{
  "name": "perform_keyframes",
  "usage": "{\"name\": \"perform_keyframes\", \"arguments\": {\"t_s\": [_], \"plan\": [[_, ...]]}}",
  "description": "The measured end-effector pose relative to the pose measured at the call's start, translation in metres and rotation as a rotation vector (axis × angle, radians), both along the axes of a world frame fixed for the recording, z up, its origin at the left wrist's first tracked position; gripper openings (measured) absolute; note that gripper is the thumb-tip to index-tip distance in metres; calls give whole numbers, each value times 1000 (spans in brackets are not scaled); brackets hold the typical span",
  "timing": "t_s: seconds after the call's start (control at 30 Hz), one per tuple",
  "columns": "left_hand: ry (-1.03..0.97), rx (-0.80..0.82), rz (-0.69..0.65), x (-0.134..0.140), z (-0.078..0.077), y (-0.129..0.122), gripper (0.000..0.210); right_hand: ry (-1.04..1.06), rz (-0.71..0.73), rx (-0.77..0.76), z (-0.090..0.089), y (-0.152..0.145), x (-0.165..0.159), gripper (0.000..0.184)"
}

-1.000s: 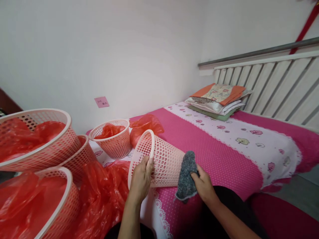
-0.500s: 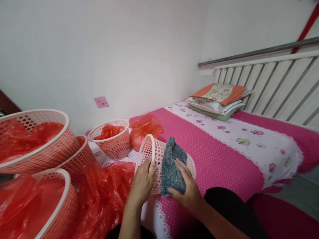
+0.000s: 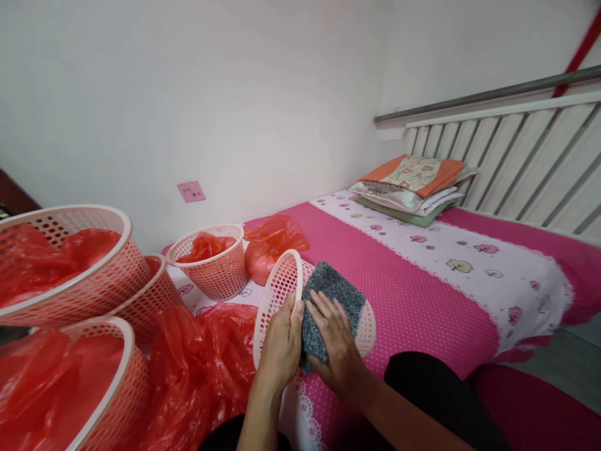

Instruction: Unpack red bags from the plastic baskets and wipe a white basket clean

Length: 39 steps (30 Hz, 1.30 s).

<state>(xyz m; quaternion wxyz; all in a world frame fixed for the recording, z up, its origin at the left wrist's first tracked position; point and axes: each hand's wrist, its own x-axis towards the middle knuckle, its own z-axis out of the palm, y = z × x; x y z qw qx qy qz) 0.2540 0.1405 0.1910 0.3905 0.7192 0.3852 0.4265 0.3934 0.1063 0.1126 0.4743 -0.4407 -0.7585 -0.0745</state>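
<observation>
A light pink perforated plastic basket (image 3: 280, 285) lies tipped on its side, its mouth turned to the left and its base to the right. My left hand (image 3: 283, 338) grips the rim, thumb on the outside of it. A dark grey, fuzzy cloth (image 3: 340, 285) covers much of the basket's outer wall. My right hand (image 3: 335, 344) holds the cloth against that wall, with its fingers bent over it and the thumb lower down. The basket's underside and the cloth's lower part are partly hidden by my hands.
Several pink baskets with red plastic bags inside, including a large one (image 3: 107, 275), crowd the left. A red bag (image 3: 201, 369) lies crumpled beside them, and a tied red bag (image 3: 275, 244) sits behind. Folded bedding (image 3: 413, 181) is stacked by the white bed rail (image 3: 507, 163).
My right hand and the cloth have slid up and left toward the rim, and the cloth now lies flatter. The basket has turned slightly, its mouth showing more. My left hand still grips the rim.
</observation>
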Motion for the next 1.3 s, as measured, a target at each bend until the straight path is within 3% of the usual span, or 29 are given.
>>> {"name": "perform_keyframes", "arguments": {"t_s": [0.27, 0.4, 0.53, 0.67, 0.83, 1.03, 1.3], "plan": [[9, 19, 6, -4, -4, 3, 50, -2, 166, 84, 4, 13, 11, 67], [-5, 46, -30, -5, -5, 5, 50, -44, 201, 94, 19, 18, 18, 61], [8, 59, -38, -6, -3, 6, 51, -9, 213, 90, 38, 27, 20, 67], [36, 28, 1, -9, -2, 6, 53, 24, 200, 58, 42, 41, 21, 70], [15, -105, 5, -12, -7, 7, 58, 60, 22, -35, 31, 55, 25, 60], [15, -125, 45, -20, -17, 14, 61, 181, -66, -81, 13, 67, 36, 52], [5, -40, 44, -29, -6, 17, 51, 215, -131, -107, -27, 80, 67, 46]]}}
